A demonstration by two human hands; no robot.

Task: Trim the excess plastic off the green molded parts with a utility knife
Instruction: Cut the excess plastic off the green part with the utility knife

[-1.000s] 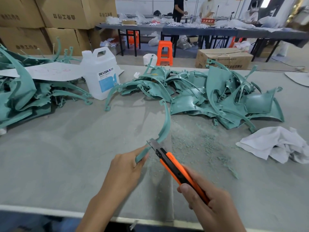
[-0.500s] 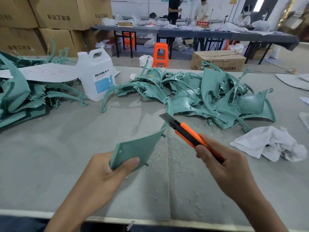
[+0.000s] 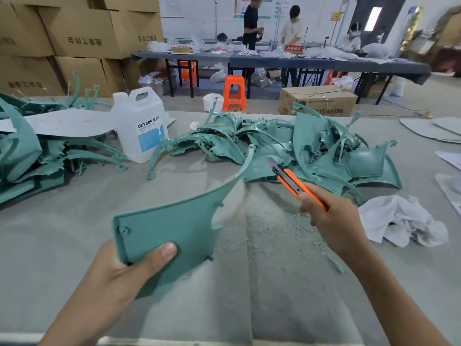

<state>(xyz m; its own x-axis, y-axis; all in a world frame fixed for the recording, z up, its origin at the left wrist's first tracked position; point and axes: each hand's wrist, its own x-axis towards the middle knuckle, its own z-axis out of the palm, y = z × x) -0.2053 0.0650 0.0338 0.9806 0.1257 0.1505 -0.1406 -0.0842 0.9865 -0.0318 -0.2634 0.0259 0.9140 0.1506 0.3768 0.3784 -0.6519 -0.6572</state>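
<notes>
1. Here, one green molded part (image 3: 169, 236) is held up above the grey table (image 3: 74, 233). Its flat panel end is near the person, and its thin curved arm rises away towards the far pile.
2. The left hand (image 3: 124, 273) grips the panel's near corner, with the thumb pressed on top and the fingers underneath.
3. The right hand (image 3: 331, 221) is wrapped around one orange utility knife (image 3: 291, 181). The blade is out, with its tip just beside the curved arm.
4. Green shavings (image 3: 301, 226) lie scattered on the table below the knife.
5. There are two piles of green parts, one ahead (image 3: 311, 151) and one at the left (image 3: 30, 156).
6. One white DEXCON jug (image 3: 142, 126) stands between the piles, and one crumpled white rag (image 3: 404, 223) lies at the right.
7. Beyond the table are two orange stools (image 3: 234, 92) and three people (image 3: 291, 28) at a long table.
</notes>
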